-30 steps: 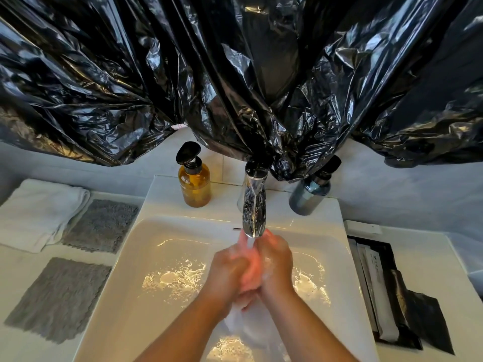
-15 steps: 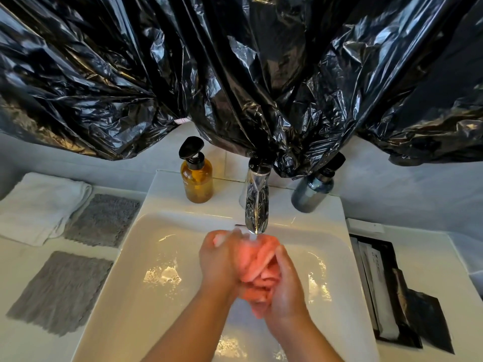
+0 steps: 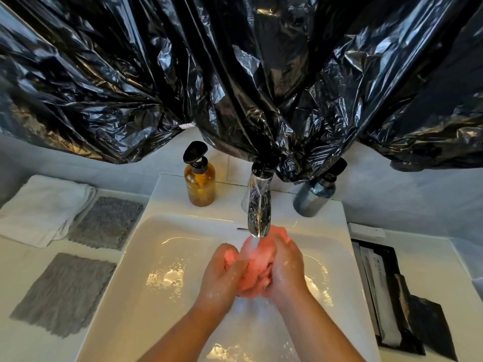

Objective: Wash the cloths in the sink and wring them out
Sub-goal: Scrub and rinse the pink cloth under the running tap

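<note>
Meeting over the sink [image 3: 156, 257], wet and flecked with suds: left hand [image 3: 222, 278] and right hand [image 3: 286, 273], fingers [image 3: 230, 257] curled inward around a pink-lit mass directly beneath the stream. Impossible to tell whether gripping a small cloth or only rubbing each other. To the left, on the table [image 3: 21, 343], lying flat and seemingly dry: a near grey cloth [image 3: 62, 293] and, just beyond, a far grey cloth [image 3: 105, 222] beside a folded white towel [image 3: 41, 207], all well apart from the hands. To the right, a black tray of packets [image 3: 392, 296]. Farther back, water running from the tap [image 3: 259, 210], flanked by an amber pump bottle [image 3: 200, 184] and a grey bottle [image 3: 313, 197] under hanging black plastic sheeting [image 3: 235, 74]. Judged an early step: lathering or rinsing, with both grey cloths unwashed. Next move likely calling for a reach left to the near grey cloth, then carrying it under the water.
</note>
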Action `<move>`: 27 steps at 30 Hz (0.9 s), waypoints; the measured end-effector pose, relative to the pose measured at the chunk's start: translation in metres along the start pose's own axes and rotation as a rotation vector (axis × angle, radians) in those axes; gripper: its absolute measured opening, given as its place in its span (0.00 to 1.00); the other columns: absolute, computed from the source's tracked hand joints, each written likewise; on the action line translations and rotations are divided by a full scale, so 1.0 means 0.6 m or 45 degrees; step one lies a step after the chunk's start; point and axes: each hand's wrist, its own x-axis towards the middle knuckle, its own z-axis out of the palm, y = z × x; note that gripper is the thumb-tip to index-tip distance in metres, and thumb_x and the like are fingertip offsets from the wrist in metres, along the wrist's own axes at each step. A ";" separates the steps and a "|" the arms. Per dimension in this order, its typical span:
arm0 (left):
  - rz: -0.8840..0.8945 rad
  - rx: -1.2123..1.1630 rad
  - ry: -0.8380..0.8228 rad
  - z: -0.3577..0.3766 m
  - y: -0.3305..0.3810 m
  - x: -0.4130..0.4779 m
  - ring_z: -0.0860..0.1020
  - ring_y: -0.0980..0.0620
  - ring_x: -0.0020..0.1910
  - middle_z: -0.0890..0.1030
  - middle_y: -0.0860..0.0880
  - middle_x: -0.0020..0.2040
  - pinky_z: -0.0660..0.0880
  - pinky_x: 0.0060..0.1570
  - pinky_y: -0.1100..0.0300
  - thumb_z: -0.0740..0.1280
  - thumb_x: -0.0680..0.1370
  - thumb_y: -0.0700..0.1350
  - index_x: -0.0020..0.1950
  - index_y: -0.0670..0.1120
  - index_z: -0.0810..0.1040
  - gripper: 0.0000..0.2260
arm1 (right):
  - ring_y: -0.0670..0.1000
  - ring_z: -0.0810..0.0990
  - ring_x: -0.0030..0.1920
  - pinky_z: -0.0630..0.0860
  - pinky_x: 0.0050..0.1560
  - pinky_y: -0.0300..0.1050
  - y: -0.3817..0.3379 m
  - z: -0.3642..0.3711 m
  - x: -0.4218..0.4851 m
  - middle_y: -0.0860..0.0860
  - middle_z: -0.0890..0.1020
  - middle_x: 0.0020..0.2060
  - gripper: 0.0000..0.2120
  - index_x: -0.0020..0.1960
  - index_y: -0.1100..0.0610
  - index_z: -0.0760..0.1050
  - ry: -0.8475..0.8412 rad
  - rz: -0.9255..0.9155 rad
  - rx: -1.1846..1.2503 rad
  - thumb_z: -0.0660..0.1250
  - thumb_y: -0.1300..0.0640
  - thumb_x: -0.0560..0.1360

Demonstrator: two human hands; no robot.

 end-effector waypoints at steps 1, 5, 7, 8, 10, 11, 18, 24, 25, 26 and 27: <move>-0.033 -0.006 -0.016 -0.008 -0.010 -0.008 0.79 0.57 0.35 0.79 0.55 0.36 0.76 0.38 0.64 0.70 0.65 0.64 0.44 0.43 0.72 0.25 | 0.58 0.80 0.28 0.73 0.26 0.43 0.000 -0.008 0.001 0.57 0.82 0.36 0.03 0.46 0.51 0.78 -0.004 0.072 0.115 0.68 0.58 0.75; -0.480 -0.388 -0.127 -0.021 -0.007 -0.029 0.84 0.42 0.46 0.84 0.40 0.52 0.80 0.52 0.45 0.71 0.70 0.61 0.62 0.43 0.77 0.28 | 0.57 0.78 0.29 0.73 0.25 0.43 0.001 -0.024 -0.007 0.59 0.79 0.37 0.12 0.47 0.50 0.78 -0.166 0.148 0.385 0.62 0.66 0.77; -0.697 -0.749 -0.175 -0.013 0.005 -0.025 0.83 0.38 0.52 0.83 0.37 0.58 0.76 0.60 0.39 0.66 0.76 0.64 0.64 0.41 0.79 0.29 | 0.61 0.82 0.37 0.77 0.29 0.47 0.008 -0.023 -0.019 0.62 0.83 0.43 0.13 0.53 0.53 0.79 -0.249 0.114 0.447 0.62 0.68 0.77; -0.761 -0.860 -0.155 -0.008 0.008 -0.019 0.82 0.36 0.56 0.82 0.35 0.60 0.75 0.61 0.38 0.63 0.77 0.66 0.65 0.41 0.79 0.31 | 0.61 0.83 0.38 0.78 0.29 0.46 0.009 -0.021 -0.027 0.62 0.83 0.44 0.13 0.53 0.55 0.79 -0.273 0.075 0.408 0.62 0.69 0.77; -0.777 -0.916 -0.121 0.005 0.027 -0.003 0.82 0.34 0.55 0.81 0.32 0.60 0.79 0.53 0.42 0.64 0.76 0.65 0.64 0.38 0.80 0.33 | 0.58 0.82 0.36 0.74 0.27 0.44 0.012 -0.018 -0.045 0.60 0.84 0.42 0.13 0.46 0.54 0.82 -0.256 -0.043 0.188 0.62 0.67 0.75; -0.764 -0.827 -0.153 0.011 0.047 0.000 0.82 0.34 0.49 0.81 0.31 0.54 0.79 0.46 0.46 0.67 0.72 0.64 0.58 0.36 0.81 0.31 | 0.57 0.83 0.37 0.75 0.28 0.46 0.012 -0.017 -0.052 0.58 0.85 0.42 0.15 0.44 0.52 0.83 -0.187 -0.135 0.021 0.61 0.66 0.75; -0.558 -0.378 0.167 0.034 0.052 0.044 0.78 0.40 0.34 0.77 0.36 0.38 0.76 0.37 0.47 0.59 0.82 0.52 0.48 0.37 0.76 0.17 | 0.46 0.82 0.48 0.81 0.46 0.47 0.049 -0.009 -0.067 0.45 0.82 0.46 0.33 0.53 0.43 0.76 0.056 -0.582 -0.792 0.49 0.21 0.67; -0.512 -0.429 0.140 0.045 0.051 0.037 0.75 0.54 0.35 0.73 0.50 0.38 0.73 0.30 0.66 0.61 0.84 0.45 0.50 0.46 0.74 0.05 | 0.50 0.82 0.45 0.78 0.47 0.47 0.057 0.019 -0.048 0.47 0.81 0.42 0.27 0.46 0.46 0.77 0.175 -0.543 -0.750 0.53 0.26 0.70; -0.554 -0.361 0.060 0.042 0.054 0.038 0.73 0.54 0.37 0.72 0.52 0.37 0.71 0.36 0.66 0.62 0.82 0.45 0.47 0.48 0.73 0.05 | 0.50 0.82 0.42 0.77 0.44 0.44 0.048 0.024 -0.041 0.48 0.82 0.39 0.24 0.45 0.48 0.78 0.163 -0.493 -0.724 0.58 0.29 0.70; -0.587 -0.288 -0.001 0.038 0.049 0.039 0.72 0.53 0.37 0.71 0.52 0.36 0.70 0.38 0.65 0.64 0.81 0.44 0.43 0.48 0.72 0.07 | 0.49 0.81 0.38 0.74 0.38 0.39 0.032 0.027 -0.036 0.49 0.81 0.35 0.20 0.42 0.50 0.78 0.146 -0.463 -0.817 0.62 0.34 0.72; -0.598 -0.309 -0.078 0.030 0.047 0.041 0.73 0.50 0.35 0.73 0.49 0.34 0.70 0.36 0.63 0.65 0.80 0.43 0.40 0.46 0.73 0.09 | 0.47 0.79 0.34 0.69 0.32 0.36 0.013 0.031 -0.034 0.48 0.79 0.31 0.17 0.38 0.52 0.76 0.130 -0.452 -0.927 0.64 0.39 0.75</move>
